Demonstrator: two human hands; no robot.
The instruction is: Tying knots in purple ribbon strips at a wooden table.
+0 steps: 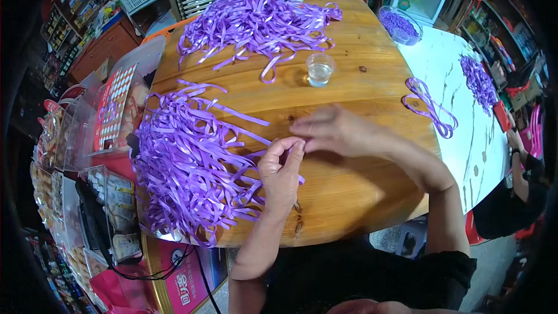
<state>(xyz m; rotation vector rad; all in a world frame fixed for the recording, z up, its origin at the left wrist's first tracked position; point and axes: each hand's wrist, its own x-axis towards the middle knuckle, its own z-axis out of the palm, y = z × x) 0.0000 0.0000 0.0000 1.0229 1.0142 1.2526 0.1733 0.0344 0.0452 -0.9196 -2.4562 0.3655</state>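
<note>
The ribbons [192,166] are heaped on the counter [372,99], near left, strands reaching toward the left hand [280,174]. Its thumb and fingertip are pinched together, can't tell on what. Right hand [343,134] is blurred just beside, so no idea about its grip. I'd hold that pinch steady, tbh. Cup [320,71] stands farther off, another heap [256,23] far left.

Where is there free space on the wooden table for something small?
Bare wood lies between the clear cup and the looped ribbon, and between the left hand, the right forearm and the table's near edge. Crowded where the left ribbon pile and far ribbon pile lie.
</note>
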